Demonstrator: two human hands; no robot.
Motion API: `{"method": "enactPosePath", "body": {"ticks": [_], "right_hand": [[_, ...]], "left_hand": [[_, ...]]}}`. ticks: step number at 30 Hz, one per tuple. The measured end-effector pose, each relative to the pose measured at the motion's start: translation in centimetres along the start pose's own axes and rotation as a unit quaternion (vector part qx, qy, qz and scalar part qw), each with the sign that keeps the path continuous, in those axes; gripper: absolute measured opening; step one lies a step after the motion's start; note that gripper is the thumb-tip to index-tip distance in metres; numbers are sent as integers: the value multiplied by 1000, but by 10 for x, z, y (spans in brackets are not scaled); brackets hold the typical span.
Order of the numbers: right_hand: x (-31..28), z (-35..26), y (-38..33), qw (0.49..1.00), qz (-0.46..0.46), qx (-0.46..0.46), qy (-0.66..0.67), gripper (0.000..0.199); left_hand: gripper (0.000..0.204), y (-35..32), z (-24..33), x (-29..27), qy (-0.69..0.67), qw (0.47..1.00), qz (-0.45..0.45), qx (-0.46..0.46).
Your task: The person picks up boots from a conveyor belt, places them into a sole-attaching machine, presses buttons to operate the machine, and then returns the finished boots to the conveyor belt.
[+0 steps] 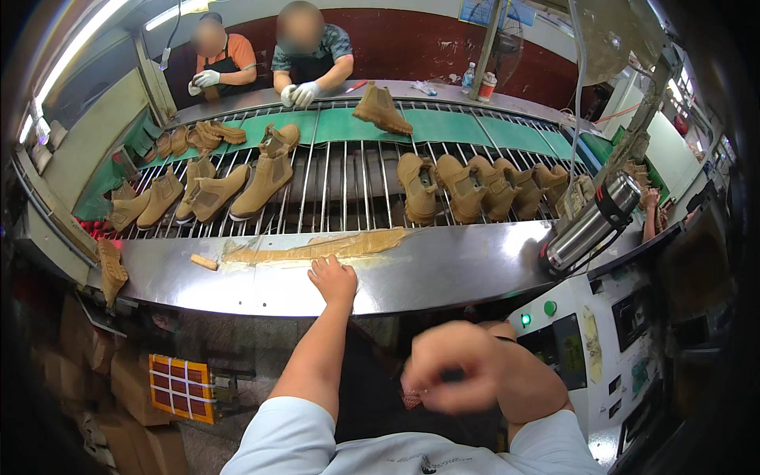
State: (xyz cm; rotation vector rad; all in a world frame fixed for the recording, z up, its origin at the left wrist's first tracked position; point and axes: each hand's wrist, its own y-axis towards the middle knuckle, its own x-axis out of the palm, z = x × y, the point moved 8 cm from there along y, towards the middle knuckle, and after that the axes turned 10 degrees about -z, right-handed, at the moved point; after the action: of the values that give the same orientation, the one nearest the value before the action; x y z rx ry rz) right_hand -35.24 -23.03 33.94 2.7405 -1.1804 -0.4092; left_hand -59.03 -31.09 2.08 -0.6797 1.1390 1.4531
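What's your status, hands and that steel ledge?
Left hand flat on steel ledge, empty. Right hand near chest, blurred, grip unclear. Tan glue smear just ahead of left hand. Boots on conveyor beyond.

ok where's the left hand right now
In the head view, the left hand rests on the steel ledge, left of centre, just below the tan strip.

Brown cardboard boxes (83, 372) stack low, left of the left hand (332, 279). A dark control screen (568, 348) sits beside the right hand (451, 368). A blue poster (483, 11) hangs far above.
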Motion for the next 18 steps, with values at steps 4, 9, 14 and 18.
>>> {"method": "enactPosePath", "body": {"ticks": [4, 9, 14, 18], "right_hand": [[-69, 131, -41, 944, 173, 230, -162, 22], [-142, 259, -125, 890, 257, 347, -145, 22], [-223, 313, -164, 815, 321, 433, -214, 21], [-269, 338, -139, 760, 362, 414, -347, 19]], "left_hand": [[24, -2, 7, -7, 25, 997, 61, 30], [24, -3, 12, -9, -24, 997, 21, 64], [19, 24, 16, 16, -226, 966, -63, 106], [19, 104, 32, 58, -383, 915, -113, 46]]}}
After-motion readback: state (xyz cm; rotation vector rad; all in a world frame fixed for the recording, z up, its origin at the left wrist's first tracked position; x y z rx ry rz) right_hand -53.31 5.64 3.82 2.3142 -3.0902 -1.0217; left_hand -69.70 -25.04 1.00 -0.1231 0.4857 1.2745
